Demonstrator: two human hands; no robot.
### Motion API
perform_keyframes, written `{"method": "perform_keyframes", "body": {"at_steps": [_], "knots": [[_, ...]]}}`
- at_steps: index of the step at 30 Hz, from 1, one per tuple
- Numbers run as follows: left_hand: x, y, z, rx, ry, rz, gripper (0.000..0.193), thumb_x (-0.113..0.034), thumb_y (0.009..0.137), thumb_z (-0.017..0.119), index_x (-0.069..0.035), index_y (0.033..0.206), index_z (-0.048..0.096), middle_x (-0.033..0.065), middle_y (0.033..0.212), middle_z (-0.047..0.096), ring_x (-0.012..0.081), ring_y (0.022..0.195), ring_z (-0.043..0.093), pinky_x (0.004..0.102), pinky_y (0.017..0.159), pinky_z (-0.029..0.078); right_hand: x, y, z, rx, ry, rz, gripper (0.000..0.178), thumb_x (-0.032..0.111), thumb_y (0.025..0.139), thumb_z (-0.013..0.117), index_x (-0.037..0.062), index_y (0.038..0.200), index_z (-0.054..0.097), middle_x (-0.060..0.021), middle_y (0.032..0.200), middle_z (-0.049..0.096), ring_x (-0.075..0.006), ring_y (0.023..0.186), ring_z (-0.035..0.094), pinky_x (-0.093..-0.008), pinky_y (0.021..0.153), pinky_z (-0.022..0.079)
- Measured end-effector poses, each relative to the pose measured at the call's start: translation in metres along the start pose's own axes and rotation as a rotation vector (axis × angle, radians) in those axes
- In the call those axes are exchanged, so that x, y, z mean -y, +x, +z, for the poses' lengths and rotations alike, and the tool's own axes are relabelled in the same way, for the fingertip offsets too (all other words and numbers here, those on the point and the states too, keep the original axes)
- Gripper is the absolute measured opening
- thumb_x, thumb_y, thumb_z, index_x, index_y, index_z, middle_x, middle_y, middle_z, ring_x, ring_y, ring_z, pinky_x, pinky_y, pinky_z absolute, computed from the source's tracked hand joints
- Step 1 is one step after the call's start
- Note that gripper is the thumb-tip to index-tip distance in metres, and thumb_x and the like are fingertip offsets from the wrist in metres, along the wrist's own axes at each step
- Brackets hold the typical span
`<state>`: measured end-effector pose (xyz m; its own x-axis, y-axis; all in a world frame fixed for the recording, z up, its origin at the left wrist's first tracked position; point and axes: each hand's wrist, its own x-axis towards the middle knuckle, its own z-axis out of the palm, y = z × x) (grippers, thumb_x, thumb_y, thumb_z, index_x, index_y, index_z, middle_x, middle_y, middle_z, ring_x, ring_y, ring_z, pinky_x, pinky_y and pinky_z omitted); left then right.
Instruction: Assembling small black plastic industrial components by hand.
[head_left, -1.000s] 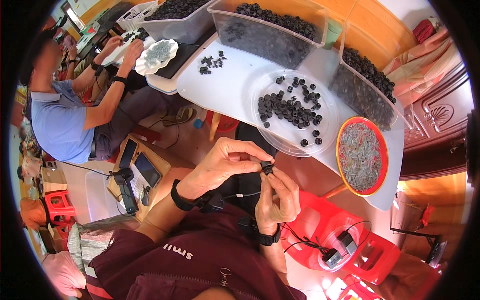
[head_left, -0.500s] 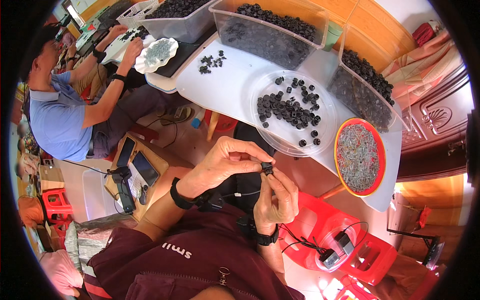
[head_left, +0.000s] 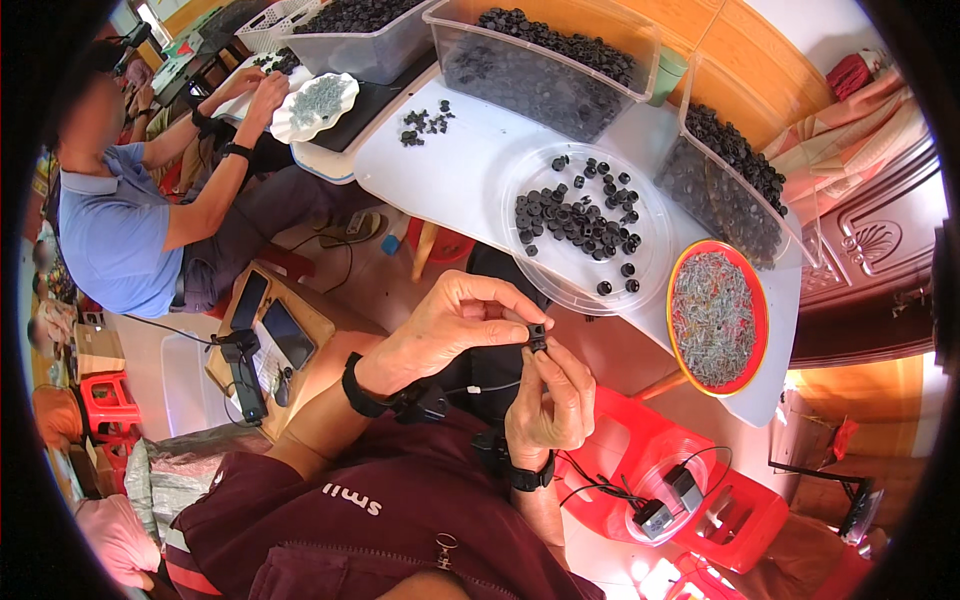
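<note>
Between my hands, over my lap and just short of the table, is a small black round plastic part (head_left: 538,338). My left hand (head_left: 465,325) pinches its upper end with thumb and fingers. Its lower end sits between the thumb and fingertips of my right hand (head_left: 553,398). Whether it is one piece or two pressed together I cannot tell. Beyond my hands lies a clear round lid (head_left: 655,245) bearing many similar black parts (head_left: 575,215). To its right a red bowl with a yellow rim (head_left: 763,300) holds many thin metal pins or screws (head_left: 712,320).
Clear bins (head_left: 535,70) of black parts line the far side of the white table (head_left: 400,185). Loose black pieces (head_left: 427,124) lie at its left. A co-worker (head_left: 125,210) sits at the left by a scalloped white dish (head_left: 345,105). Red stools (head_left: 650,450) with cables stand at my right.
The black part and my fingertips have shifted very slightly, with both hands still gripping it. The co-worker's far hand has lowered toward the near one.
</note>
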<state>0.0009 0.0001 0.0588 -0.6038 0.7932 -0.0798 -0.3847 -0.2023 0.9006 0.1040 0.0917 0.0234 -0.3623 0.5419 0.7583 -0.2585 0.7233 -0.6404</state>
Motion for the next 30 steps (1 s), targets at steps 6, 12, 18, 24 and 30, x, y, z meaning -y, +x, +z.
{"method": "perform_keyframes", "body": {"at_steps": [6, 12, 18, 24, 30], "knots": [[0.0034, 0.0012, -0.0019, 0.033, -0.018, 0.074, 0.019, 0.011, 0.075, 0.060, 0.002, 0.090, 0.066, 0.0169, 0.097, 0.064, 0.0224, 0.093, 0.062, 0.0289, 0.081, 0.050, 0.0010, 0.0003, 0.0003, -0.003, 0.008, 0.003, 0.023, -0.011, 0.063, 0.074, -0.0002, 0.082, 0.065, -0.0135, 0.085, 0.065, -0.0235, 0.073, 0.065, -0.0290, 0.061, 0.054], [0.0054, 0.0019, -0.0038, 0.042, -0.047, 0.050, 0.017, 0.008, 0.076, 0.062, 0.002, 0.091, 0.066, 0.0168, 0.097, 0.064, 0.0222, 0.094, 0.062, 0.0289, 0.081, 0.050, 0.0010, 0.0022, 0.0004, -0.003, -0.008, -0.003, 0.022, -0.010, 0.064, 0.074, -0.0008, 0.082, 0.065, -0.0137, 0.085, 0.066, -0.0230, 0.072, 0.065, -0.0286, 0.061, 0.053], [0.0092, 0.0022, -0.0048, 0.037, -0.058, 0.055, 0.015, 0.006, 0.077, 0.062, 0.002, 0.092, 0.066, 0.0162, 0.097, 0.064, 0.0212, 0.092, 0.062, 0.0289, 0.082, 0.050, 0.0005, 0.0037, 0.0007, 0.003, -0.018, -0.001, 0.021, -0.010, 0.065, 0.074, -0.0009, 0.081, 0.065, -0.0137, 0.084, 0.066, -0.0233, 0.071, 0.065, -0.0283, 0.059, 0.052], [0.0102, 0.0020, -0.0048, 0.015, -0.041, 0.058, 0.016, 0.006, 0.078, 0.062, 0.002, 0.093, 0.065, 0.0155, 0.096, 0.064, 0.0199, 0.092, 0.062, 0.0278, 0.081, 0.050, 0.0010, 0.0061, 0.0020, 0.021, -0.050, 0.030, 0.020, -0.009, 0.066, 0.073, 0.0000, 0.081, 0.065, -0.0126, 0.084, 0.066, -0.0220, 0.071, 0.065, -0.0280, 0.059, 0.052], [0.0072, 0.0049, -0.0050, 0.003, 0.086, 0.082, 0.016, 0.008, 0.078, 0.061, 0.003, 0.092, 0.066, 0.0142, 0.096, 0.065, 0.0172, 0.090, 0.062, 0.0237, 0.077, 0.049, 0.0011, 0.0071, -0.0007, 0.092, -0.097, 0.052, 0.023, -0.010, 0.065, 0.074, -0.0006, 0.083, 0.064, -0.0124, 0.085, 0.065, -0.0196, 0.073, 0.063, -0.0252, 0.057, 0.051]]}}
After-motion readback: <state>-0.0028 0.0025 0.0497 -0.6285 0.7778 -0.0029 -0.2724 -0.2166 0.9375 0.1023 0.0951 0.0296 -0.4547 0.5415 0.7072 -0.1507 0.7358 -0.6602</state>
